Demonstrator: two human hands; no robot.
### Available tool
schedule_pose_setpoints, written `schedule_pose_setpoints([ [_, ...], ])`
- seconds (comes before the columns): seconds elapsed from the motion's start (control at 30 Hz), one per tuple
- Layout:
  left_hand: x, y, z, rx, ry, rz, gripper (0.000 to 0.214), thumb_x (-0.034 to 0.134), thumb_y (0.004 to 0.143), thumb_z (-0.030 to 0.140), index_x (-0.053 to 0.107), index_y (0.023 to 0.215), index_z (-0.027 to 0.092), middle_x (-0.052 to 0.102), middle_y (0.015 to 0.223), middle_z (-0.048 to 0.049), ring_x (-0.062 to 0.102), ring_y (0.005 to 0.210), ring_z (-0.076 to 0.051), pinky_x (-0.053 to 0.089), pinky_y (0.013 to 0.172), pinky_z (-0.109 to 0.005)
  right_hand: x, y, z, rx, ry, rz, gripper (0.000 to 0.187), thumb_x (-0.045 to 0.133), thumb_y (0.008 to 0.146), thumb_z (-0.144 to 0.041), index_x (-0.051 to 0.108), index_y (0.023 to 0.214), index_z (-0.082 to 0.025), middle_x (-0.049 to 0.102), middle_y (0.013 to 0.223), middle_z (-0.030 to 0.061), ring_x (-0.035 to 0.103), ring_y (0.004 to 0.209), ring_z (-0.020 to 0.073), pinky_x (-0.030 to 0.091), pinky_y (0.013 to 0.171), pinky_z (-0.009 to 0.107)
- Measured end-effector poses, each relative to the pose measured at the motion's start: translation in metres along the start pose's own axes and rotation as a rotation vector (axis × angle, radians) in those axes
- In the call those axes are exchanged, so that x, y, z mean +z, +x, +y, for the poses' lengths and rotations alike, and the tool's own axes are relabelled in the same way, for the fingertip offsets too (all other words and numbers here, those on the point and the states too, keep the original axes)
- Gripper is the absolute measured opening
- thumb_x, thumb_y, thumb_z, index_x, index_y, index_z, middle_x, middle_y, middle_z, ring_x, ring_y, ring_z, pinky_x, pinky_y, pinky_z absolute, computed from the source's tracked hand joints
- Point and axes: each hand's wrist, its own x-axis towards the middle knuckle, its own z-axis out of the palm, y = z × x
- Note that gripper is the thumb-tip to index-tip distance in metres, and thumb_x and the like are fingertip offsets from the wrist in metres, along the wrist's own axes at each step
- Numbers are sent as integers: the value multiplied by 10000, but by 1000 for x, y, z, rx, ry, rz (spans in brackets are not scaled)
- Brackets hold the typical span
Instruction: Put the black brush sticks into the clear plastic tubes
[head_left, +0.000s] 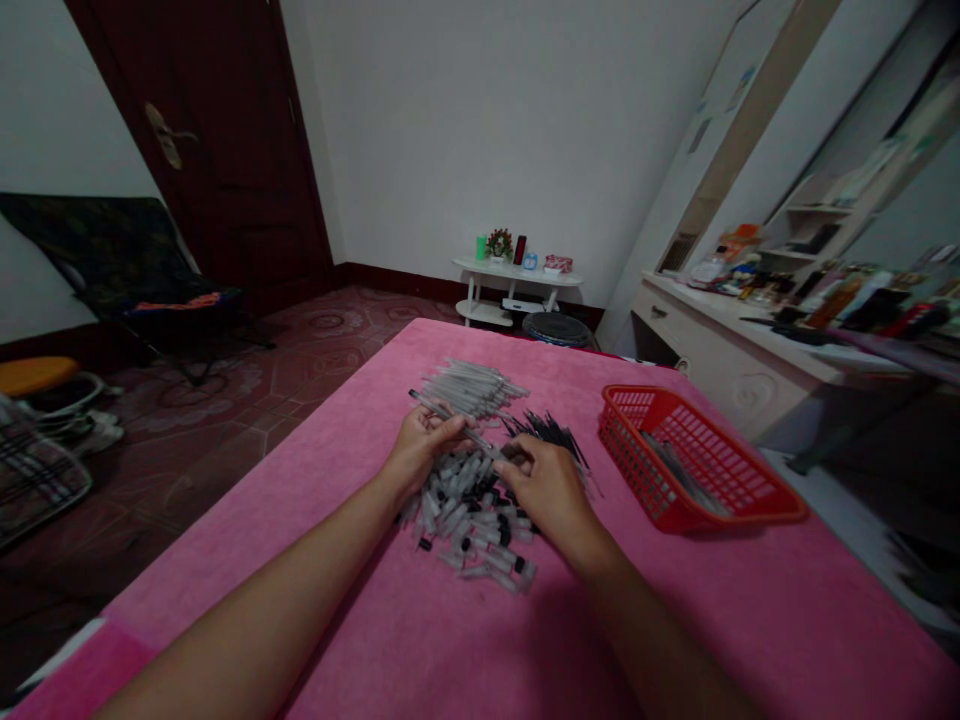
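My left hand (424, 446) is closed around a slim pen (478, 438), whose black end points up and left. At the pen's other end, my right hand (546, 478) pinches a small greyish piece that looks like a pen cap, mostly hidden by the fingers. Below both hands spreads a heap of clear pen caps (455, 510) with black parts among them. Behind my left hand lies a pile of pale pen barrels (472, 385). Thin black-ended refills (551, 430) are bunched just behind my right hand.
A red plastic basket (705, 515) with several pens (679, 470) inside stands right on the pink-covered table (337, 600). Beyond are a small white stand (469, 265) and a round dark stool (556, 328). A cluttered dresser (739, 350) is at right, a folding chair (142, 250) at left.
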Motion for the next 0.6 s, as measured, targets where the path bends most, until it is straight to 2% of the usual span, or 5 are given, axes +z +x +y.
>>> schedule_pose_setpoints([
  [0.17, 3, -2, -2, -16, 27, -32, 384, 786, 640, 309, 470, 799, 160, 695, 783, -40, 685, 714, -184, 571, 617, -275, -3, -1, -5, -57, -48, 51, 102, 610, 765, -289, 652, 792, -201, 625, 654, 1, 538, 577, 137, 334, 529, 226],
  [0.3, 4, 0, -1, -6, 4, 13, 380, 799, 617, 319, 506, 786, 146, 683, 772, -32, 676, 709, -173, 574, 628, -274, -7, -2, -9, -121, -91, 83, 92, 611, 762, -270, 661, 795, -199, 620, 669, 0, 529, 598, 136, 339, 556, 228],
  [0.47, 2, 2, 2, 8, -63, 102, 398, 821, 580, 307, 521, 787, 148, 665, 758, -5, 666, 694, -154, 569, 606, -252, -8, -2, -8, -97, -108, 77, 104, 611, 764, -291, 660, 787, -203, 628, 676, 4, 530, 596, 137, 330, 545, 227],
  [0.6, 4, 0, 3, -24, -63, 85, 398, 826, 571, 311, 531, 783, 146, 670, 757, -12, 665, 685, -156, 566, 616, -264, -7, -2, -8, -82, -118, 64, 115, 608, 770, -299, 664, 805, -204, 644, 699, 14, 541, 610, 143, 338, 551, 230],
])
